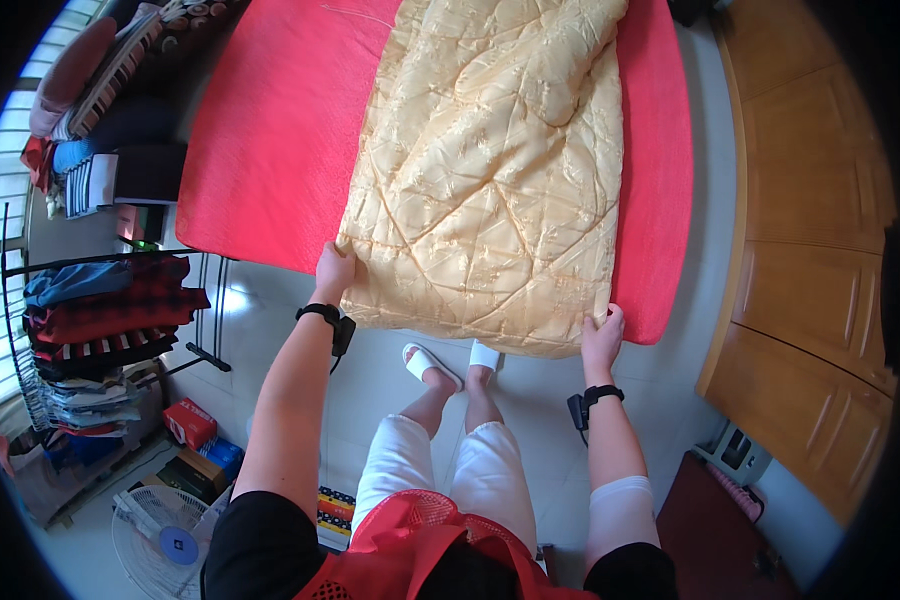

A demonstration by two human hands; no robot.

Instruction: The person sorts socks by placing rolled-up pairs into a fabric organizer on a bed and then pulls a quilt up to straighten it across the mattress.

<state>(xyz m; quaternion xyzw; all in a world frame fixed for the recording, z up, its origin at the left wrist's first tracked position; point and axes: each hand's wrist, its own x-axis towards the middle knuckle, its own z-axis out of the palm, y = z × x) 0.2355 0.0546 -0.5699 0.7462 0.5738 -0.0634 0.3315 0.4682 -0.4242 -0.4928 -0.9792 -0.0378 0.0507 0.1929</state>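
A gold quilted comforter (480,190) lies lengthwise over a bed with a red cover (270,130). Its near end hangs past the bed's near edge, above the floor. My left hand (336,272) pinches the comforter's left edge close to its near corner. At the near right corner, my right hand (603,332) grips the fabric between thumb and fingers. Both arms reach forward, each with a black band and a small box at the wrist. The far end of the comforter runs out of view at the top, and its surface is bunched there.
Wooden cabinets (810,220) line the right side. At left stands a rack of hanging clothes (110,310), with several boxes (190,424) and a white fan (170,540) below. Cushions (75,75) are piled at the far left. A dark red panel (715,530) leans at lower right.
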